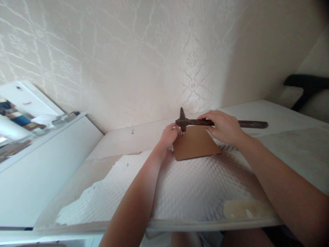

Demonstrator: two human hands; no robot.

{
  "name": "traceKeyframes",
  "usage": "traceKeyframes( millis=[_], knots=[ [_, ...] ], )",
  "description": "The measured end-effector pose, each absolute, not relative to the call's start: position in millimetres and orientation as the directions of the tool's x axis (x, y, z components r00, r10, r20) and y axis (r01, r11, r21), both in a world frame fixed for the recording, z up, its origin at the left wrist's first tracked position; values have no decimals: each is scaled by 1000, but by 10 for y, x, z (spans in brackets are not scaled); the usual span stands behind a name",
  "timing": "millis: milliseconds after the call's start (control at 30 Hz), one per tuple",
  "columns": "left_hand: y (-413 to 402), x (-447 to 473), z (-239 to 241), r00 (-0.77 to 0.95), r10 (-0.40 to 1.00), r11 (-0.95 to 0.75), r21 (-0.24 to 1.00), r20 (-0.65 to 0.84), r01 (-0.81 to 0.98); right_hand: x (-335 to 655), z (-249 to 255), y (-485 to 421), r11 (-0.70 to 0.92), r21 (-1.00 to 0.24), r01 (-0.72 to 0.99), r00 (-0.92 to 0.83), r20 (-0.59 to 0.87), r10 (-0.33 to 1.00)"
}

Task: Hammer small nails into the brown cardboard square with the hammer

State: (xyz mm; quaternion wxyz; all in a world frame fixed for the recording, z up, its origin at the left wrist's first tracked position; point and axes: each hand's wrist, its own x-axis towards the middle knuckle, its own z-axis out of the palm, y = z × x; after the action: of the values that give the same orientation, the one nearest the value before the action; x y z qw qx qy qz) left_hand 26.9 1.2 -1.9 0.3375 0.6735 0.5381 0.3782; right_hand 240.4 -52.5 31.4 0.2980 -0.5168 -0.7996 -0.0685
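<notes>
My right hand [224,127] is wrapped round the upper part of a dark, rusty hammer [195,121], whose handle sticks out to the right. The hammer's head hovers over the far left corner of a brown board [196,145] lying on the table. My left hand [169,135] is pinched at that same corner, just under the hammer's head; something small and pale shows at its fingertips, too small to name.
The white table [123,144] carries a textured white sheet [195,185] with worn patches. A small nail [132,131] lies near the wallpapered wall. A white cabinet [38,164] stands left with clutter on top; a dark chair part [305,84] is at right.
</notes>
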Motion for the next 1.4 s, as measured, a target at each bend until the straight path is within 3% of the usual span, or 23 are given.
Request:
traceKeyframes(
  millis=[1400],
  knots=[
    [23, 263, -27, 138, 980, -194, 864, 146, 465, 2415, 287, -498, 464, -205, 862, -300, 532, 792]
  ],
)
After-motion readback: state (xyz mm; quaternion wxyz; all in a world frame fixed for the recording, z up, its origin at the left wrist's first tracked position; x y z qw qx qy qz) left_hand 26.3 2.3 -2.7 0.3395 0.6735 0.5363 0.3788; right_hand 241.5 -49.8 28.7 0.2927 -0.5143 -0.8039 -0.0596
